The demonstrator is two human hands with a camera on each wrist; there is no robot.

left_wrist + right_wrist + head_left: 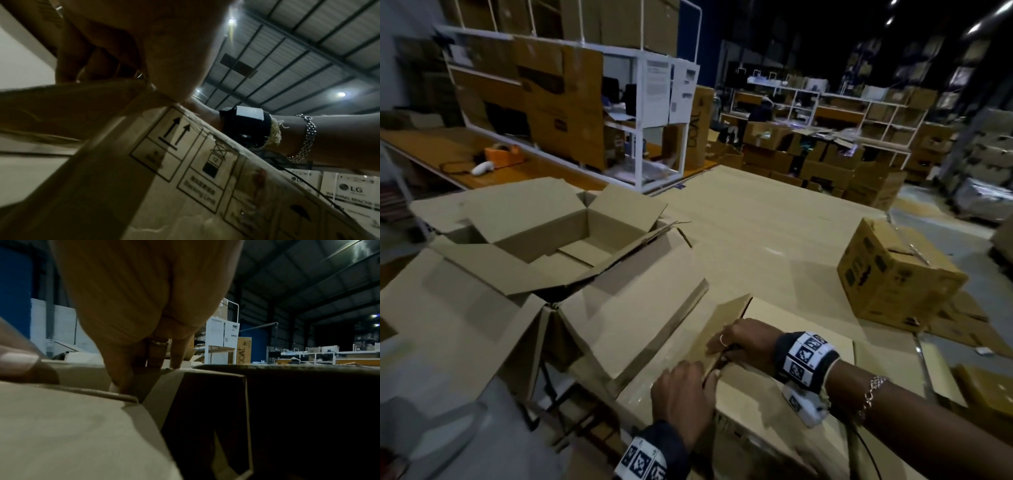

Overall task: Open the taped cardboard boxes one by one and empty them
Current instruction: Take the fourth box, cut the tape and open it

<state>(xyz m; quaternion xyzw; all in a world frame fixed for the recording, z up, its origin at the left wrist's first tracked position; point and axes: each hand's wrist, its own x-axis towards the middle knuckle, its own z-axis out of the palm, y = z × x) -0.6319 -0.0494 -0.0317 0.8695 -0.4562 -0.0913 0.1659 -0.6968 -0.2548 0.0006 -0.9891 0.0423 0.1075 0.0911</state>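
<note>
A brown cardboard box [767, 390] with printed handling symbols on its side [185, 162] sits right in front of me. One top flap [732, 315] is partly raised along the centre seam. My right hand [739, 341], with a ring on one finger, curls its fingers [125, 379] into the seam and holds the flap's edge. My left hand [688, 390] grips the same flap edge at the near end, its thumb [18, 361] on top. The box's contents are hidden.
Open, empty boxes [571, 233] with spread flaps crowd the left. Beyond lies a wide flat cardboard sheet [756, 222]. A closed printed box [893, 274] stands at the right. An orange tape dispenser [503, 152] lies on the bench before a white rack [654, 102].
</note>
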